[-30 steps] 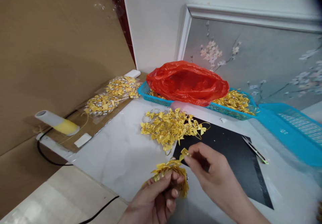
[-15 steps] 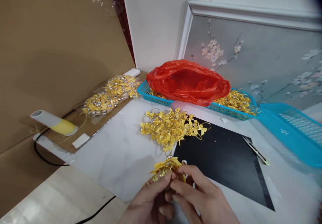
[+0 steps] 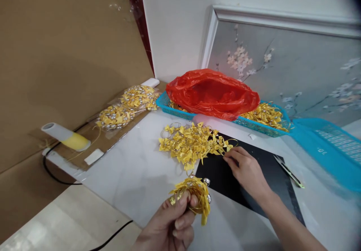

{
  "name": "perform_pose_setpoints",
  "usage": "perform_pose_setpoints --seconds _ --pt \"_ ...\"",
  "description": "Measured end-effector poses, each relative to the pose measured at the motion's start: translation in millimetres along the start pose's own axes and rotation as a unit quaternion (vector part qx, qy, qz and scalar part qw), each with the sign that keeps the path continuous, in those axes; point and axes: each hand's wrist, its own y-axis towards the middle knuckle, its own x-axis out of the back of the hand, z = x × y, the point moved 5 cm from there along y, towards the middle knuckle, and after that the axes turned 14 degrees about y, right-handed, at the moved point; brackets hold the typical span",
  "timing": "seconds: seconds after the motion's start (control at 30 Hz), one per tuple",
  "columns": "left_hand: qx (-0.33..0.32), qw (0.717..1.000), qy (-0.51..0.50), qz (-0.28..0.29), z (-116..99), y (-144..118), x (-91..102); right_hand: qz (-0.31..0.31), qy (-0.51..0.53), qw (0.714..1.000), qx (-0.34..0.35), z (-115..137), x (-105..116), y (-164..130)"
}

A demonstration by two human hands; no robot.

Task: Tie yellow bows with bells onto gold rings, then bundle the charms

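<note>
My left hand (image 3: 176, 221) is closed around a bunch of yellow ribbon bows (image 3: 194, 192) with gold cords and silver bells, held up near the table's front. Beyond it a loose pile of yellow ribbon bows (image 3: 191, 142) with looped gold cords lies on the white tabletop. My right hand (image 3: 248, 170) is over the black mat (image 3: 217, 172), at the right edge of the pile. Its thumb and forefinger are pinched on the gold cord of one bow there.
A blue basket (image 3: 177, 111) with more yellow bows stands behind, a red plastic bag (image 3: 211, 93) on top. Thread snips (image 3: 289, 171) lie on the mat's right edge. Left are bagged bows (image 3: 118, 115) and a white-yellow cylinder (image 3: 66, 137). A blue lid-like tray (image 3: 318, 149) is at right.
My right hand has left the bunch in my left hand and moved forward and right to the pile's edge. My left hand still holds the bunch.
</note>
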Motion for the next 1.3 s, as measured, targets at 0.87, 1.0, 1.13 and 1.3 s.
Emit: perform_pose_setpoints --seconds 0.87,1.0,1.13,1.3 --pt "0.010 0.982 0.179 -0.066 15.5 9.6 3.5 0.405 0.007 0.898 0.170 132.5 -5.7 -44.5" --pt "0.032 0.984 0.174 -0.016 19.1 7.9 -1.0 0.398 0.000 0.899 0.182 132.0 -8.4 -44.0" --pt "0.053 0.986 0.157 0.010 17.0 4.4 -5.7 0.378 0.012 0.907 0.186 131.0 -10.1 -43.9" --pt "0.054 0.986 0.155 0.037 15.5 7.2 -8.5 0.371 0.036 0.913 0.168 125.9 -16.7 -43.2"
